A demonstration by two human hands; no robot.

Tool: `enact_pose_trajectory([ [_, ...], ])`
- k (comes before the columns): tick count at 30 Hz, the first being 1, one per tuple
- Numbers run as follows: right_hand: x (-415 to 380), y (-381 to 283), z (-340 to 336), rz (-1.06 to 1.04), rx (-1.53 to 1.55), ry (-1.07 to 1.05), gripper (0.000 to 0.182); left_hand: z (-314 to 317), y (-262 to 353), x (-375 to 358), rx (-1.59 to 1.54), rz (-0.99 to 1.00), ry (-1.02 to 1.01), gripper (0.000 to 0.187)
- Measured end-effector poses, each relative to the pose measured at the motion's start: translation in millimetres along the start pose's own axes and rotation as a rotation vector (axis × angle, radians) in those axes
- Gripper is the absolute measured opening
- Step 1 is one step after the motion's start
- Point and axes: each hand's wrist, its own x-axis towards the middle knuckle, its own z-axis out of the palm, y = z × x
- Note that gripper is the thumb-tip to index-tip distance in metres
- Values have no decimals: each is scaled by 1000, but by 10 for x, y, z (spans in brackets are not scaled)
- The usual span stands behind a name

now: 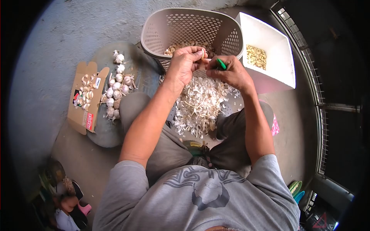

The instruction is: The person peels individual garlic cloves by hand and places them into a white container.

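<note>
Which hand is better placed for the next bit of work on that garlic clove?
Probably the right hand: it grips the green-handled tool, close beside the garlic clove. The left hand is busy holding the clove up.

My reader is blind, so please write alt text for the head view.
A person's left hand holds a garlic clove and the right hand a green-handled tool, near heaped peelings. Nearby are a basket, a white box of cloves, garlic bulbs and a cardboard box.
</note>
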Motion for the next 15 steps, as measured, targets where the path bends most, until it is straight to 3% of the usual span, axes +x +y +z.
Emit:
enact_pose_trajectory([
  [4,-17,-33,-33,68,-164,-189,16,16,12,7,2,69,26,13],
  [8,-6,5,-105,156,-220,-160,18,7,19,3,39,64,-35,17],
  [12,0,-4,-73,88,28,209,20,52,19,-20,41,86,-69,18],
  [15,39,7,-47,-88,80,283,20,108,20,-56,58,61,-72,19],
])
